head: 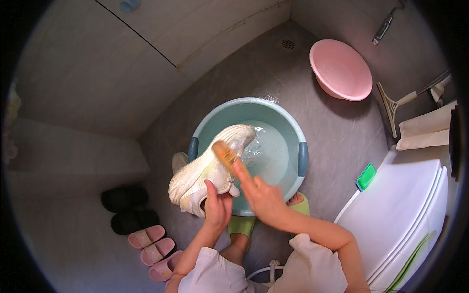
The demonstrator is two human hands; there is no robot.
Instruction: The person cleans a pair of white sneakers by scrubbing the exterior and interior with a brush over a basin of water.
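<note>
My left hand grips a white sneaker by its heel collar, the shoe tilted on its side over the left part of a light blue-green plastic basin. In my right hand is a wooden-backed brush, its head against the side of the shoe near the sole; the bristles are hidden. Cloudy, sudsy water lies in the basin. Part of another light shoe shows beside the basin's left handle.
A pink basin leans at the back right, near a squeegee. Green soap in a dish sits on a white appliance's edge. Black slippers and pink slippers line the left. A floor drain is at the back.
</note>
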